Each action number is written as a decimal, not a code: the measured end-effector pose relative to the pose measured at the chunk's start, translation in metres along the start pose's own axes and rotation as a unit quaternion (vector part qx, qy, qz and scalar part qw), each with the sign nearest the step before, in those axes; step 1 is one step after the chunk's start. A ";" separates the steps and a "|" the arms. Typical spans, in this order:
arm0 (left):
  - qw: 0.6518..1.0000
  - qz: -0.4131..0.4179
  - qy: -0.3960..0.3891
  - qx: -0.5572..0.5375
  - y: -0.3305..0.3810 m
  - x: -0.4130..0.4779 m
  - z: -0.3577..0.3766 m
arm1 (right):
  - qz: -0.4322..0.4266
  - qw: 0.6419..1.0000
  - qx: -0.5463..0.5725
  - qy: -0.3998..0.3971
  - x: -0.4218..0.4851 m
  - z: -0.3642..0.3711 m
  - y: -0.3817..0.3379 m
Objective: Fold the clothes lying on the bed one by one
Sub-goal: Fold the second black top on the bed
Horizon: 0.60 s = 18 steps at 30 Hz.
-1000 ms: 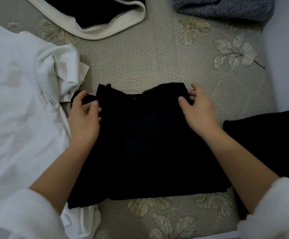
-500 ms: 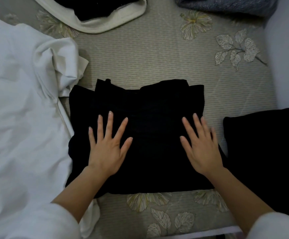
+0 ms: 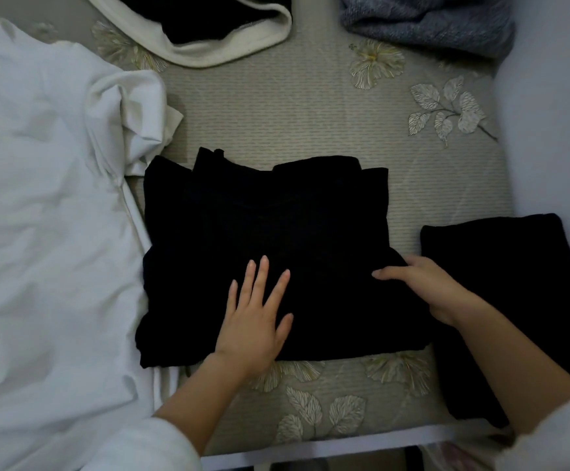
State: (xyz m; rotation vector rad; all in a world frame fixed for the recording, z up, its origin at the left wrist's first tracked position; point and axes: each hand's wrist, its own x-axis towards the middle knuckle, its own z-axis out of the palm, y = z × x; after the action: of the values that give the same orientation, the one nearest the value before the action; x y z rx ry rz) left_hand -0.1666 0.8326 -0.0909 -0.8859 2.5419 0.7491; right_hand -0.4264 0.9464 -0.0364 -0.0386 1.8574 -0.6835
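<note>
A black garment (image 3: 266,232), folded into a rough rectangle, lies in the middle of the bed. My left hand (image 3: 254,317) rests flat on its near part with fingers spread and straight. My right hand (image 3: 423,283) is at the garment's right edge; the thumb lies on top of the cloth and the fingers are tucked out of sight under that edge, gripping it. A second black piece (image 3: 514,300), folded, lies to the right beside the wall. A crumpled white garment (image 3: 49,232) covers the left of the bed.
The bed (image 3: 293,113) has a grey cover with leaf and flower prints. At the back lie a cream garment with a black lining (image 3: 229,39) and a blue-grey fuzzy cloth (image 3: 426,25). A pale wall (image 3: 555,113) runs along the right. The bed's near edge is at the bottom.
Both hands slid from the garment's far corners toward me, smoothing it flat. My right hand then moved to the right edge and took hold of it. My left hand drifted toward the middle.
</note>
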 end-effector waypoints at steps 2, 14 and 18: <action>0.996 0.004 -0.035 -0.084 -0.003 0.001 -0.013 | 0.014 0.998 -0.016 -0.053 -0.007 -0.002 -0.012; 0.614 -0.204 0.016 -0.763 -0.029 -0.043 -0.091 | -0.138 0.977 -0.109 -0.120 -0.063 0.114 -0.136; 0.508 -0.237 0.049 -0.827 -0.074 -0.062 -0.096 | -0.207 0.952 -0.181 -0.138 -0.065 0.198 -0.140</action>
State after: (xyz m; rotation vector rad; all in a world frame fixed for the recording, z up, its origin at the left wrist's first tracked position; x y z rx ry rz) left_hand -0.0862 0.7561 -0.0117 -1.8358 0.5962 2.8556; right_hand -0.2690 0.7657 0.0389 -0.7439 1.6908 -0.5734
